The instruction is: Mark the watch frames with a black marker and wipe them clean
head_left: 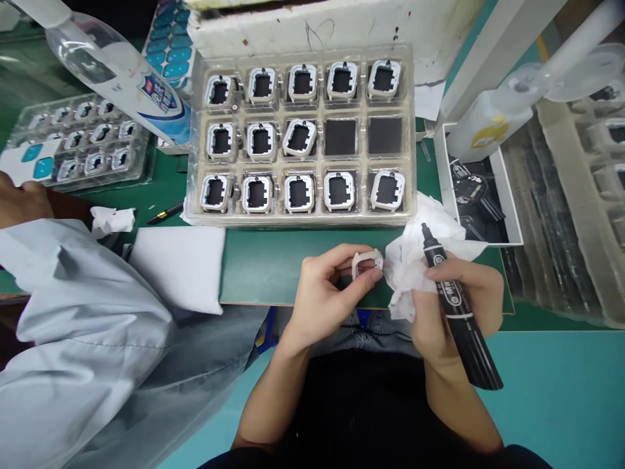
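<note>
Between the thumb and fingers of my left hand [325, 290] is a small white watch case frame [360, 260], held over the front edge of the green table. My right hand [461, 299] grips a black marker pen [456, 306], its dark tip uncapped and pointing up and away from me. White tissue [407, 273] lies crumpled under and beside my right hand, close to the frame. Beyond my hands stands a clear plastic tray [303, 220] with similar frames in most of its pockets; two pockets in the middle row show only black padding.
A co-worker's sleeve [73, 312] and hand [22, 202] are at the left, near a smaller tray [141, 163]. A spray bottle [122, 78] leans behind. At right are a white box [515, 228] with dark parts, a white bottle [488, 124] and stacked trays [551, 195].
</note>
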Demonstrator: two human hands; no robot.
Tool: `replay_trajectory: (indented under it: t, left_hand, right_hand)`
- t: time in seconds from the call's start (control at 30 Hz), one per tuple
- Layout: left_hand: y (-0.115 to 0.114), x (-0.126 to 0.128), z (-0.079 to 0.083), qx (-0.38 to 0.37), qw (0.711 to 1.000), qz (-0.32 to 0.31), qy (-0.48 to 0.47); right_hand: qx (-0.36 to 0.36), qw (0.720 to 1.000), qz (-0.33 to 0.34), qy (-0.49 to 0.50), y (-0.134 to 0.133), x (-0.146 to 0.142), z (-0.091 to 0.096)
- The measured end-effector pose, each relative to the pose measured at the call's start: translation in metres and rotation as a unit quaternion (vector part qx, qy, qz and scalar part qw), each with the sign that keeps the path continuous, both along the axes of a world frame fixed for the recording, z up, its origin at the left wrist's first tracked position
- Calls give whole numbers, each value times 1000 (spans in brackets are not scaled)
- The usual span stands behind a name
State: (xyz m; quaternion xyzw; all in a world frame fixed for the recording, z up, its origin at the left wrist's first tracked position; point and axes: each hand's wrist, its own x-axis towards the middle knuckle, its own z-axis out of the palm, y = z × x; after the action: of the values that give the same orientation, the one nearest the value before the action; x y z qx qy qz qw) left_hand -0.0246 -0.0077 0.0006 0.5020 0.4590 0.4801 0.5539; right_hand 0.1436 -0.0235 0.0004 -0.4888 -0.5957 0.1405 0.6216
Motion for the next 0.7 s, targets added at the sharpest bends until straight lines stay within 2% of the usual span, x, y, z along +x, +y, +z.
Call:
replay_trajectory:
  t: [0.07,0.17,0.3,0.4,0.57,0.7]
  left_hand:
    - [1,1,-1,-16,999,14,-25]
    - [2,2,-1,-24,997,31,-60]
    - [-8,10,3,8,994,48,-94]
    - [-22,29,7,15,990,68,-121]
    - [-34,67,8,45,972,186,-139]
    - [-26,84,14,66,959,235,-140]
  right_hand:
    - [21,999,12,42,1,-2,1]
    - [35,998,44,28,2,-1,4]
    - [29,999,25,23,-2,6,1]
    - [45,998,2,38,-3,8,-5]
    - [111,993,-23,45,2,7,-10]
    - [106,994,-29,15,1,8,-10]
